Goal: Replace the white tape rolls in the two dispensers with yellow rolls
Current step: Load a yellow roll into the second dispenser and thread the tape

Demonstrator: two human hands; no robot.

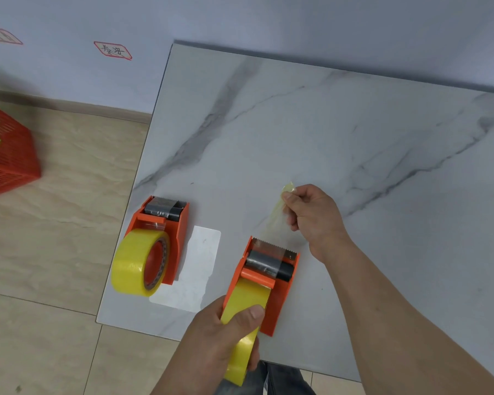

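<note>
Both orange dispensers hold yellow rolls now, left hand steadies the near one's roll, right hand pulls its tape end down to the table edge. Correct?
Mostly. In the head view the right hand pulls the translucent tape strip up past the near orange plastic dispenser's toothed blade, away from the person. Left hand grips its yellow tape roll.

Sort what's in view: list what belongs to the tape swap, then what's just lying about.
Part of the job:
- left dispenser with yellow roll
- right dispenser with yellow roll
- pulled tape strip
- left hand, right hand

Lying about:
- white card
- red basket
</note>
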